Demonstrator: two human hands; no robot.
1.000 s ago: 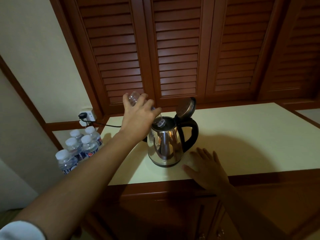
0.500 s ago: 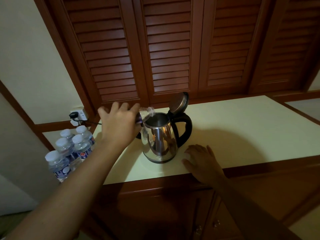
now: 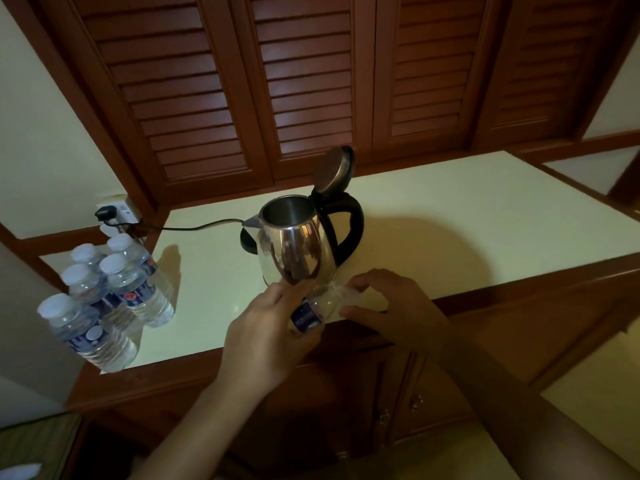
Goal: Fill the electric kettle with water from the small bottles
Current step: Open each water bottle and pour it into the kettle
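A steel electric kettle (image 3: pixel 294 244) with a black handle stands on the cream counter (image 3: pixel 433 216), its lid (image 3: pixel 334 171) flipped up. In front of it, at the counter's front edge, my left hand (image 3: pixel 266 334) grips a small clear bottle (image 3: pixel 313 308) that looks empty and lies tilted toward the right. My right hand (image 3: pixel 391 303) has its fingers curled around the bottle's neck end, which they hide. Several capped full small bottles (image 3: pixel 114 296) stand grouped at the counter's left end.
The kettle's black cord (image 3: pixel 194 226) runs left to a plug in a wall socket (image 3: pixel 114 212). Louvred wooden doors (image 3: pixel 311 81) rise behind the counter. Wooden cabinet doors with small knobs (image 3: pixel 415 401) sit below the counter edge.
My left hand has drawn the bottle away from the kettle's mouth and down to the counter's front edge. My right hand has left the countertop and closed on the bottle's other end.
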